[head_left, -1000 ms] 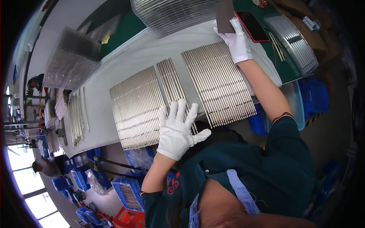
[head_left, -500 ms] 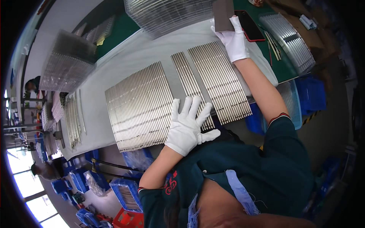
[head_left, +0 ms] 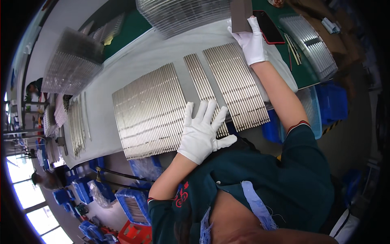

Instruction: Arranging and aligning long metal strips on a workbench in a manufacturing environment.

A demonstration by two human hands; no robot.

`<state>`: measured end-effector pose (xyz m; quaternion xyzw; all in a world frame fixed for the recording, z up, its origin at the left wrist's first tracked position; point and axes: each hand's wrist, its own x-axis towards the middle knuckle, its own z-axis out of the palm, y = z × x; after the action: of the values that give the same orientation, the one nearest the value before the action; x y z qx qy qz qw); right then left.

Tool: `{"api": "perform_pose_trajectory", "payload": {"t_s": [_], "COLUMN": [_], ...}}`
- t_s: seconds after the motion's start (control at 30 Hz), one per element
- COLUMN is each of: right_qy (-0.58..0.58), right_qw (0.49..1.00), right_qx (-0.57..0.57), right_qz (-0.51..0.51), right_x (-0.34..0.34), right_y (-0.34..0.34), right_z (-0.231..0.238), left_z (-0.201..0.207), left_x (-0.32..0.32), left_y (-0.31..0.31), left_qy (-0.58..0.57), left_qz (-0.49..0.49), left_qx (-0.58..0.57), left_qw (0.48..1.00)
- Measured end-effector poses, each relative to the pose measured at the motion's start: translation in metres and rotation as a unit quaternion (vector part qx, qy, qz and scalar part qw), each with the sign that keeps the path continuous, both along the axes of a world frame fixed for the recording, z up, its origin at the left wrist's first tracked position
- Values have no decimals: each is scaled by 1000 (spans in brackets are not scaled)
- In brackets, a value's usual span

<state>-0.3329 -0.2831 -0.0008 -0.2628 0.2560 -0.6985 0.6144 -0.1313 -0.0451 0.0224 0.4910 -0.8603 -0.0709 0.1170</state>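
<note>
Thin silvery metal rods lie side by side on a white cloth (head_left: 105, 85), parted into a wide left group (head_left: 148, 112), a narrow middle strip (head_left: 196, 77) and a right group (head_left: 235, 85). My left hand (head_left: 202, 133), in a white glove, is spread flat at the near ends of the middle strip. Its fingers reach over the edge of the left group. Beyond the right group, my gloved right hand (head_left: 252, 44) grips a grey-brown block (head_left: 241, 16) between thumb and fingers. The block's underside is hidden.
Stacked clear plastic trays (head_left: 185, 18) stand at the far edge, with another stack (head_left: 73, 61) at the left. A red-edged phone (head_left: 268, 28) and thin sticks (head_left: 293, 49) lie near my right hand. More rods (head_left: 76, 126) lie far left. Blue bins (head_left: 134, 205) sit below the table.
The view has shifted slightly. Both hands, the block and the rods keep about the same places relative to each other.
</note>
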Motion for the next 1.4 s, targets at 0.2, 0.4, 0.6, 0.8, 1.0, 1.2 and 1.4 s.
{"api": "perform_pose_trajectory", "payload": {"t_s": [0.2,0.4,0.6,0.8,1.0,1.2,1.4], "right_qy": [0,9,581,727,785,790,864], "right_qw": [1000,1000,802,647,566,553,467], "right_qx": [1,-12,-122,-201,-227,-234,-124], "right_qz": [-3,3,-69,-107,-103,-124,-139], "right_x": [0,-3,9,11,7,3,-3], "right_y": [0,1,18,21,20,16,18], "right_z": [0,-2,-4,5,4,-5,-4], "left_z": [-6,-4,-7,-3,4,11,8], "left_x": [-4,5,7,9,25,41,13], "left_y": [-3,3,4,6,17,27,16], "left_qy": [2,-18,-7,-3,-47,-69,0], "left_qz": [-21,-3,0,6,37,62,5], "left_qx": [-17,-29,-35,-32,-29,-19,-31], "left_qw": [1000,999,999,999,998,995,1000]}}
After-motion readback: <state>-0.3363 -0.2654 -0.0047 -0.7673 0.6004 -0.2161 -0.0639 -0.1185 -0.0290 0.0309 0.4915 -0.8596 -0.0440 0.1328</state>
